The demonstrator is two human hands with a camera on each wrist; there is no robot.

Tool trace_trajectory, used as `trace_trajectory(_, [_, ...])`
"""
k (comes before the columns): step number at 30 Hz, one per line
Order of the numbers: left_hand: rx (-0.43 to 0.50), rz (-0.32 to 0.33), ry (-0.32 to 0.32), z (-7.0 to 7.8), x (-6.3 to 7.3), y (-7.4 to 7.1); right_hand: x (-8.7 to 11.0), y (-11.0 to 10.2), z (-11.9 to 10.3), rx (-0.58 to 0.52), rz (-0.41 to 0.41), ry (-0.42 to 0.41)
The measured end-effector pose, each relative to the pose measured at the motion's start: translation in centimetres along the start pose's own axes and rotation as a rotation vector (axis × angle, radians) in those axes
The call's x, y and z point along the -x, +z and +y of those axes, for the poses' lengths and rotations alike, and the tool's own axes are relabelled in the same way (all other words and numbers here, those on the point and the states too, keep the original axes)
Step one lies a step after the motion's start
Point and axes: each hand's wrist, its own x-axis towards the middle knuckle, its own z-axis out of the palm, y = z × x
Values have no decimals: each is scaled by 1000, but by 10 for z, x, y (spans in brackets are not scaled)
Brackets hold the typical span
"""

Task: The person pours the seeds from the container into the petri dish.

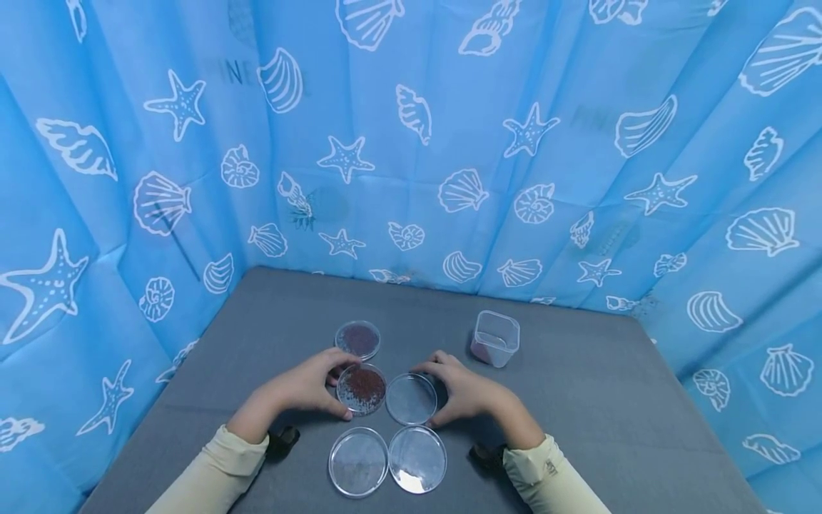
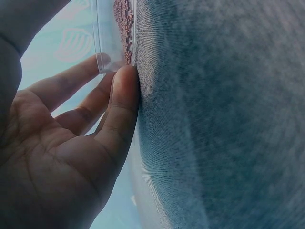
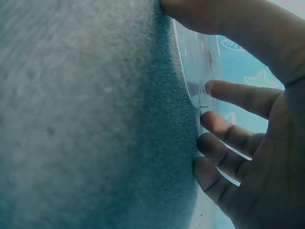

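My left hand (image 1: 308,384) grips a round clear petri dish of reddish-brown granules (image 1: 366,387) by its rim, thumb at the near side and fingers at the far side. In the left wrist view the thumb (image 2: 125,93) presses the dish wall (image 2: 107,38) close to the grey cloth. Beside it, my right hand (image 1: 465,389) spans a clear petri dish (image 1: 412,400) between thumb and index finger. The right wrist view shows that index finger (image 3: 238,95) against the dish side (image 3: 193,62), the other fingers resting lower, apart from it. Both dishes sit side by side.
Two more clear petri dishes (image 1: 358,462) (image 1: 418,460) lie nearer me. Behind the left hand is a dish of dark purplish grains (image 1: 358,340). A square clear plastic tub (image 1: 496,338) stands back right on the grey cloth (image 1: 578,400). A blue shell-print curtain (image 1: 411,164) surrounds the table.
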Motion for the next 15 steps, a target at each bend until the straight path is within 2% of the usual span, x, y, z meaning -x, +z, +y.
trace_trajectory(8, [-1,3,-1,0,0,0,1,-2,2,-43,-6,29])
trace_trajectory(15, [3,2,6,0,0,0,11,-17,10,-144,105,-50])
